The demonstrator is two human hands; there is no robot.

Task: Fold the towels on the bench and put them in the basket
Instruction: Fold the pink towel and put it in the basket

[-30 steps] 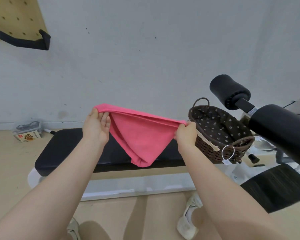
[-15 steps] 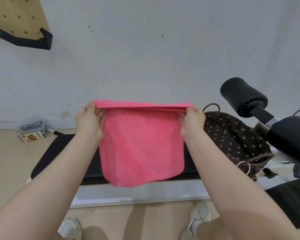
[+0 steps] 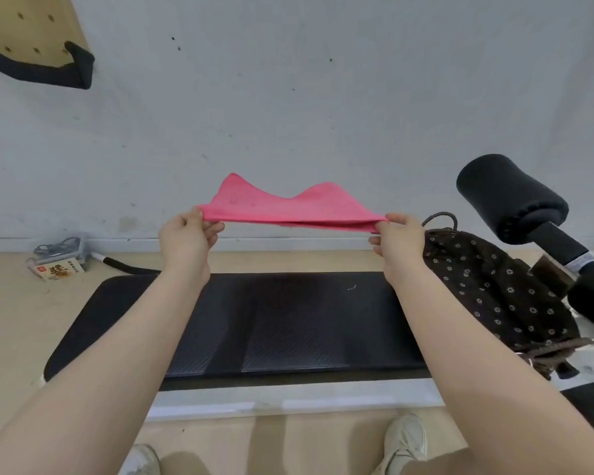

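Observation:
A pink towel (image 3: 288, 207) is stretched in the air above the black padded bench (image 3: 288, 323). Its free part is flung up and away from me. My left hand (image 3: 186, 240) pinches the towel's left corner. My right hand (image 3: 396, 243) pinches the right corner at the same height. The dark wicker basket (image 3: 487, 289) with a flower-print lining stands at the bench's right end, just right of my right forearm, which hides part of it.
Two black foam rollers (image 3: 510, 197) of the bench frame jut out at the right beside the basket. A small box and a cable bundle (image 3: 57, 264) lie on the floor by the white wall. My shoes (image 3: 403, 443) stand in front of the bench.
The towel hung down flat from my hands half a second ago; its lower part has now flipped upward and forward. Both hands have dropped slightly and the view has tilted down.

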